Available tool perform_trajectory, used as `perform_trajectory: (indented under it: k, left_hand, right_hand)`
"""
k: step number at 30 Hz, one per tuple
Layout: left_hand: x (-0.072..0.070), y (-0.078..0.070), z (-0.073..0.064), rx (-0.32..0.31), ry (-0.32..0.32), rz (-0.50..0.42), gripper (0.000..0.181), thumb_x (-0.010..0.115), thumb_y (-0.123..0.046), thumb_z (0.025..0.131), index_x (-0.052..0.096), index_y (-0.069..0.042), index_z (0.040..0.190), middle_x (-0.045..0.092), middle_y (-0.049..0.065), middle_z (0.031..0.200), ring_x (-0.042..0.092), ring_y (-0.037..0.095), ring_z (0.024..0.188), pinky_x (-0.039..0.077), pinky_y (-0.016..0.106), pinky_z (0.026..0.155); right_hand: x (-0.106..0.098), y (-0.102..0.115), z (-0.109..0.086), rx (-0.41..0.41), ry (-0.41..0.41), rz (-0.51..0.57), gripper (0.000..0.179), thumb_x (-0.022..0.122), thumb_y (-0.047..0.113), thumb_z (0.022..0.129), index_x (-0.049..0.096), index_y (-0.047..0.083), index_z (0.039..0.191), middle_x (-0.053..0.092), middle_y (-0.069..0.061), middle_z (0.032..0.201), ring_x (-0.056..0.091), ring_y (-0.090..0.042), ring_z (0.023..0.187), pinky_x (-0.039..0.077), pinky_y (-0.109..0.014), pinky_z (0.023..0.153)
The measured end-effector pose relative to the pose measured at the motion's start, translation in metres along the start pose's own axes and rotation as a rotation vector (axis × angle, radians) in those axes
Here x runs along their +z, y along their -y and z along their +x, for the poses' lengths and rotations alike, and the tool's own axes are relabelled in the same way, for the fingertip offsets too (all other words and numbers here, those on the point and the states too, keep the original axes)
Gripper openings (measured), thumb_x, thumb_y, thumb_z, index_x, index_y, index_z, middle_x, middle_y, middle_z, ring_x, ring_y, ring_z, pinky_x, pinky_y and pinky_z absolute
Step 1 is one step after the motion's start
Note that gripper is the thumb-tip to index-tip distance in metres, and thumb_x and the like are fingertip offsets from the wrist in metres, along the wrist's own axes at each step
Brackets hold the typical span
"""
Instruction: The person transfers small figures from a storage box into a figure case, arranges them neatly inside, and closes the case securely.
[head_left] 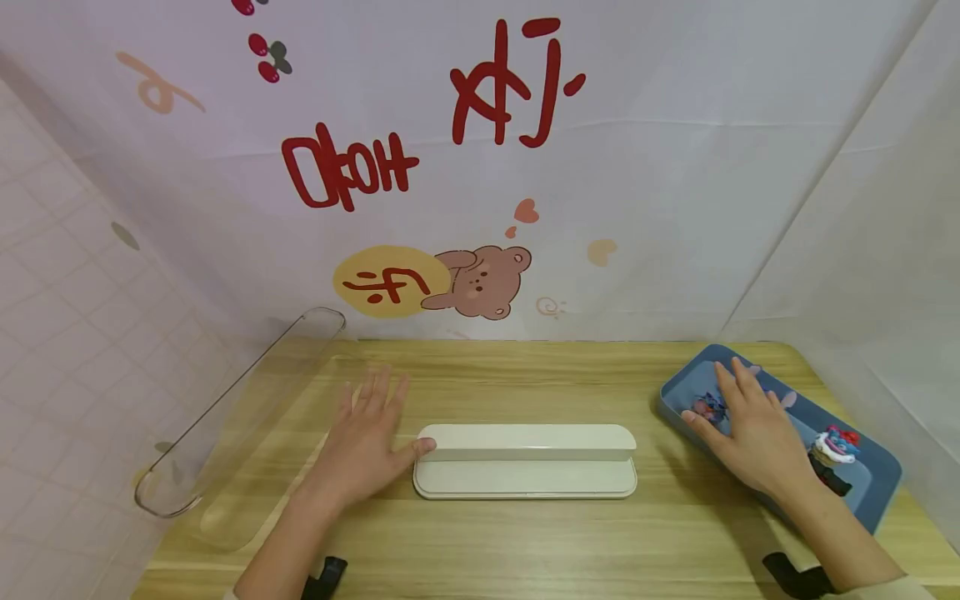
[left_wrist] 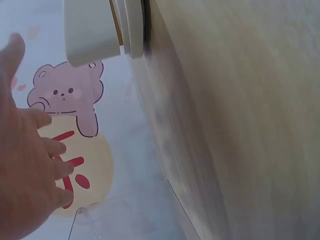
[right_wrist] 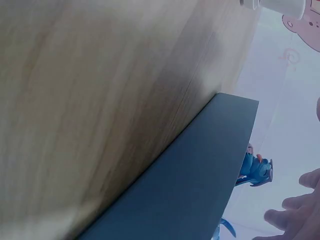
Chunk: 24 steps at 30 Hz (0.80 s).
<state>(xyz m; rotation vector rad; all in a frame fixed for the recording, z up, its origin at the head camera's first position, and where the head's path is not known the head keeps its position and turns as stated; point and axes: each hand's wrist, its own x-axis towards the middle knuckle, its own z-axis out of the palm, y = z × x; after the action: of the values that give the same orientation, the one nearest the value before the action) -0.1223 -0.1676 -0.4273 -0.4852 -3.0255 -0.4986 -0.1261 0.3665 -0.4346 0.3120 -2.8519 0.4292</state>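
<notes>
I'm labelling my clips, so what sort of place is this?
Probably a screened-off tabletop workspace: there's a wood-grain table, a printed white sheet behind it, and a blue tray of small figures.

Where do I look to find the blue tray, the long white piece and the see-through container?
Blue tray (right_wrist: 190,170): right wrist view, outer side wall.
Long white piece (head_left: 525,477): head view, flat front ledge.
See-through container (head_left: 270,442): head view, clear wall.

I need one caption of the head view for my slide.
Left hand beside a white stand, right hand over a blue tray of figurines.
</notes>
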Motion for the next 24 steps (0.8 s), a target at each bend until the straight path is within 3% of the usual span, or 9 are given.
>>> perform_trajectory:
  k: [4, 6, 8, 11, 15, 24]
  left_hand:
    - [0.001, -0.005, -0.001, 0.047, 0.002, -0.028, 0.113, 0.077, -0.07, 0.083, 0.031, -0.006, 0.165, 0.016, 0.023, 0.172, 0.011, 0.044, 0.158, 0.006, 0.066, 0.125]
    - [0.002, -0.007, -0.002, 0.062, 0.003, -0.036, 0.119, 0.081, -0.071, 0.077, 0.032, -0.007, 0.165, 0.018, 0.022, 0.171, 0.014, 0.042, 0.158, 0.007, 0.065, 0.125]
    - [0.003, -0.007, -0.003, 0.074, 0.004, -0.036, 0.124, 0.084, -0.071, 0.073, 0.031, -0.008, 0.165, 0.02, 0.021, 0.171, 0.018, 0.041, 0.158, 0.009, 0.063, 0.126]
    - [0.004, -0.007, -0.004, 0.082, 0.015, -0.04, 0.129, 0.087, -0.07, 0.068, 0.029, -0.01, 0.166, 0.024, 0.019, 0.171, 0.025, 0.039, 0.156, 0.011, 0.062, 0.126]
    - [0.005, -0.009, -0.005, 0.094, 0.032, -0.048, 0.13, 0.092, -0.065, 0.065, 0.031, -0.011, 0.166, 0.032, 0.019, 0.167, 0.035, 0.039, 0.151, 0.015, 0.062, 0.126]
    - [0.006, -0.013, -0.008, 0.142, 0.024, -0.03, 0.116, 0.096, -0.055, 0.062, 0.048, -0.005, 0.156, 0.053, 0.018, 0.153, 0.05, 0.036, 0.14, 0.028, 0.058, 0.122]
  right_hand:
    - [0.0, -0.001, 0.0, 0.017, 0.001, -0.017, 0.094, 0.07, 0.048, 0.099, 0.025, -0.004, 0.163, 0.026, -0.04, 0.16, 0.05, -0.069, 0.116, 0.047, -0.076, 0.082]
    - [0.0, -0.001, 0.0, 0.029, 0.01, -0.016, 0.094, 0.071, 0.048, 0.098, 0.027, -0.004, 0.162, 0.028, -0.041, 0.159, 0.056, -0.069, 0.106, 0.052, -0.066, 0.062]
    - [0.001, -0.001, -0.001, 0.043, 0.024, -0.008, 0.092, 0.071, 0.048, 0.098, 0.028, -0.005, 0.161, 0.03, -0.04, 0.158, 0.057, -0.068, 0.103, 0.05, -0.058, 0.051]
    - [0.003, -0.001, -0.001, 0.063, 0.039, 0.0, 0.09, 0.07, 0.049, 0.099, 0.033, -0.007, 0.159, 0.032, -0.04, 0.157, 0.055, -0.069, 0.107, 0.051, -0.06, 0.053]
    - [0.005, -0.003, 0.0, 0.084, 0.051, 0.004, 0.085, 0.069, 0.05, 0.099, 0.041, -0.009, 0.153, 0.037, -0.038, 0.154, 0.052, -0.069, 0.113, 0.049, -0.073, 0.068]
    - [0.009, -0.005, 0.001, 0.123, 0.075, 0.02, 0.079, 0.067, 0.051, 0.1, 0.046, -0.007, 0.148, 0.044, -0.041, 0.148, 0.046, -0.066, 0.125, 0.044, -0.08, 0.082]
